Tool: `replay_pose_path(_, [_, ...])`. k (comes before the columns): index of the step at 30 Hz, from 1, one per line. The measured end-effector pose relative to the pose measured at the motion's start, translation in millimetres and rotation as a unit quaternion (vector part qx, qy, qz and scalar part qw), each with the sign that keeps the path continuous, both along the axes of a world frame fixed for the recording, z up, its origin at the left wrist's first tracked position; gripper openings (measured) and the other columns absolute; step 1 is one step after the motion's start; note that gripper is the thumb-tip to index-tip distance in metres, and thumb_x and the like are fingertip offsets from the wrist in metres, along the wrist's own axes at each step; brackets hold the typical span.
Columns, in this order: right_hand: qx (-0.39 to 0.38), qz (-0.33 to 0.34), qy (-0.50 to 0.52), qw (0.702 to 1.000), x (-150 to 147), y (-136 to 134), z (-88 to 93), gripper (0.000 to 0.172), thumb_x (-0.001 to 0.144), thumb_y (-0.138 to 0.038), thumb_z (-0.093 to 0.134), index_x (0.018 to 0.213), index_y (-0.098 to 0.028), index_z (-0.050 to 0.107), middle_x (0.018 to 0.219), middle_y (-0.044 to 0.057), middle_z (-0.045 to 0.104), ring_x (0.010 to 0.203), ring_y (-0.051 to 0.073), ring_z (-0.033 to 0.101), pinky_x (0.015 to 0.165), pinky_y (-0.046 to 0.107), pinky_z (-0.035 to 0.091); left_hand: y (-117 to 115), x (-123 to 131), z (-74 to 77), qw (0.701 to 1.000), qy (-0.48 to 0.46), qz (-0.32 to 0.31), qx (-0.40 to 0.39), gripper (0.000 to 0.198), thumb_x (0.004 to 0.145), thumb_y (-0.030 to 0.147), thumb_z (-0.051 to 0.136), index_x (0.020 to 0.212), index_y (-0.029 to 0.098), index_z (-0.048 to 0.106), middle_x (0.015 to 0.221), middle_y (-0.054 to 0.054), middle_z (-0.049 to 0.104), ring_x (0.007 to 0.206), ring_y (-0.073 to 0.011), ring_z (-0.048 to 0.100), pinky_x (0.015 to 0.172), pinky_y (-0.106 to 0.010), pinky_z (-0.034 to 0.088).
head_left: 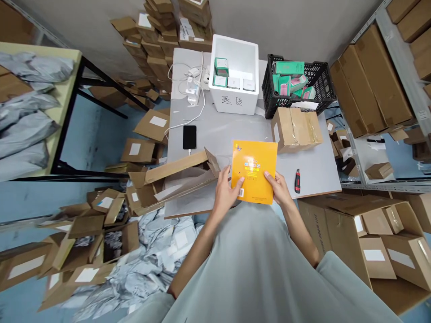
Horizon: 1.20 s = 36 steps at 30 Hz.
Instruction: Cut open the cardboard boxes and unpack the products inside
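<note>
A flat orange booklet [254, 184] with colourful print and a barcode is held upright over the table's front edge. My left hand [226, 187] grips its lower left side, thumb on the face, and my right hand [278, 186] grips its right side the same way. The fingers behind it are partly hidden. Just left of my left hand lies an opened cardboard box [178, 172] with pale wrapping inside. To the right of my right hand rests a red and black box cutter [297, 181].
On the grey table [218, 134] stand a white foam box [235, 103] with small boxes, a black crate [269, 89] of green packages, a taped carton [292, 130] and a phone [189, 137] on a cable. Cartons and grey bags [148, 264] cover the floor at left.
</note>
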State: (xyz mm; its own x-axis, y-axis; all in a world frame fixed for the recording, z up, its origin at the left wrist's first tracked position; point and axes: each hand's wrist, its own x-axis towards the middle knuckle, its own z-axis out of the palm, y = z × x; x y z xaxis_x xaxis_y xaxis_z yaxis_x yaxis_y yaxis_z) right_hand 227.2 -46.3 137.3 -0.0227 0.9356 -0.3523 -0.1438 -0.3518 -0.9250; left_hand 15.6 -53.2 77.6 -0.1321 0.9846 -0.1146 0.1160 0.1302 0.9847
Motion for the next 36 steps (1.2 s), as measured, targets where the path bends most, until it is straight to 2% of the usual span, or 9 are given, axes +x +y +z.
replay_pose_path(4, [-0.023, 0.001, 0.035, 0.999, 3, -8, 7.0, 0.071, 0.082, -0.082, 0.086, 0.123, -0.025, 0.077, 0.117, 0.011, 0.088, 0.122, 0.038, 0.082, 0.098, 0.049, 0.072, 2, -11, 1.6, 0.957, -0.234, -0.069, -0.159, 0.088, 0.083, 0.085, 0.083, 0.14, 0.019, 0.076, 0.144, -0.019, 0.078, 0.134, -0.0417, 0.076, 0.109, -0.049, 0.065])
replay_pose_path(6, [-0.023, 0.006, 0.038, 0.999, 3, -7, 5.8, 0.072, 0.08, -0.082, 0.088, 0.123, -0.025, 0.077, 0.12, 0.011, 0.087, 0.124, 0.039, 0.081, 0.099, 0.049, 0.072, 1, -13, 6.3, 0.937, -0.278, -0.096, -0.189, 0.088, 0.076, 0.085, 0.089, 0.132, 0.018, 0.079, 0.133, -0.018, 0.084, 0.121, -0.0407, 0.081, 0.099, -0.046, 0.068])
replay_pose_path(16, [0.024, 0.021, -0.022, 0.999, 7, 7, -4.2, 0.072, 0.087, -0.084, 0.08, 0.129, -0.026, 0.076, 0.129, 0.01, 0.085, 0.124, 0.036, 0.08, 0.098, 0.047, 0.071, -4, -7, 17.9, 0.979, -0.145, -0.063, -0.127, 0.075, 0.068, 0.08, 0.097, 0.107, 0.017, 0.085, 0.109, -0.012, 0.087, 0.094, -0.033, 0.081, 0.08, -0.039, 0.066])
replay_pose_path(21, [0.088, 0.016, -0.149, 0.985, 13, 17, -21.1, 0.072, 0.097, -0.077, 0.072, 0.145, -0.024, 0.07, 0.148, 0.015, 0.076, 0.14, 0.037, 0.072, 0.115, 0.053, 0.063, -6, -2, 13.9, 0.981, -0.146, -0.026, -0.128, 0.072, 0.075, 0.081, 0.091, 0.109, 0.017, 0.085, 0.1, -0.008, 0.085, 0.089, -0.03, 0.08, 0.073, -0.034, 0.063])
replay_pose_path(23, [0.122, -0.004, -0.239, 0.963, 13, 19, -26.5, 0.077, 0.097, -0.074, 0.074, 0.154, -0.022, 0.066, 0.163, 0.019, 0.066, 0.155, 0.039, 0.06, 0.128, 0.057, 0.053, -5, 0, 15.5, 0.986, -0.129, 0.001, -0.104, 0.067, 0.08, 0.078, 0.088, 0.111, 0.018, 0.085, 0.104, -0.008, 0.086, 0.091, -0.0293, 0.08, 0.074, -0.033, 0.063])
replay_pose_path(25, [0.133, 0.011, -0.268, 0.954, 7, 16, -28.6, 0.08, 0.098, -0.072, 0.074, 0.16, -0.023, 0.063, 0.169, 0.019, 0.06, 0.16, 0.038, 0.056, 0.13, 0.058, 0.051, -3, 4, 20.3, 0.993, -0.097, 0.018, -0.069, 0.059, 0.088, 0.073, 0.084, 0.113, 0.019, 0.086, 0.108, -0.007, 0.087, 0.093, -0.0292, 0.08, 0.077, -0.034, 0.064])
replay_pose_path(30, [0.129, 0.075, -0.162, 0.976, -26, 3, -21.5, 0.088, 0.091, -0.071, 0.085, 0.164, -0.029, 0.06, 0.166, 0.014, 0.063, 0.145, 0.035, 0.069, 0.105, 0.047, 0.069, -5, 19, 37.1, 0.997, 0.046, -0.018, 0.053, 0.036, 0.104, 0.05, 0.07, 0.124, 0.026, 0.088, 0.12, -0.008, 0.087, 0.111, -0.032, 0.079, 0.102, -0.039, 0.062])
replay_pose_path(33, [0.115, 0.048, -0.146, 0.981, -37, 2, -16.6, 0.074, 0.087, -0.069, 0.089, 0.142, -0.023, 0.075, 0.138, 0.014, 0.08, 0.121, 0.033, 0.079, 0.1, 0.045, 0.07, -9, 29, 40.8, 0.979, 0.125, -0.085, 0.138, 0.045, 0.101, 0.035, 0.071, 0.145, 0.029, 0.081, 0.145, -0.01, 0.079, 0.136, -0.0352, 0.071, 0.12, -0.046, 0.055])
replay_pose_path(36, [0.07, -0.015, -0.088, 0.994, -33, 10, -13.6, 0.062, 0.092, -0.078, 0.076, 0.112, -0.019, 0.082, 0.109, 0.012, 0.086, 0.104, 0.033, 0.082, 0.097, 0.047, 0.07, -6, 32, 37.5, 0.957, 0.156, -0.169, 0.175, 0.064, 0.095, 0.038, 0.08, 0.158, 0.03, 0.071, 0.163, -0.013, 0.067, 0.151, -0.0383, 0.062, 0.131, -0.054, 0.049])
